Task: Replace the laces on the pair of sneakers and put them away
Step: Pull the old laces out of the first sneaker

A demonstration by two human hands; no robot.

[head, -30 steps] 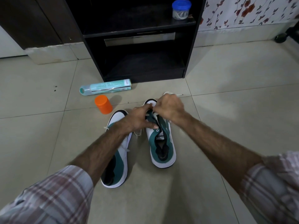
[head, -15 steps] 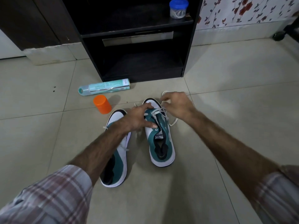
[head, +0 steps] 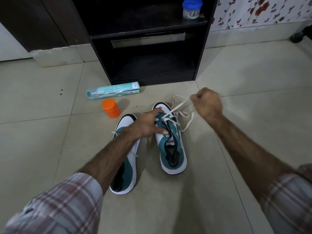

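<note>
The right sneaker (head: 170, 142) is steadied by the left hand (head: 148, 125), fingers spread over its forefoot, while its white lace (head: 179, 105) is pinched by the right hand (head: 207, 103) beyond the toe.

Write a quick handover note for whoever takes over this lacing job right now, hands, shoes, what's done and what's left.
Left hand: pressing down on the right-side sneaker, thumb along its eyelet row.
Right hand: grip closed on the white lace, drawn taut up and to the right; loose slack lies on the floor beside the toe.
Left-side sneaker: on the floor alongside, partly under the left forearm, some white lace showing.
Done: lace crosses only the front eyelets of the right-side sneaker.
Left: finish the lacing, then probably put both away in the black cabinet.
</note>
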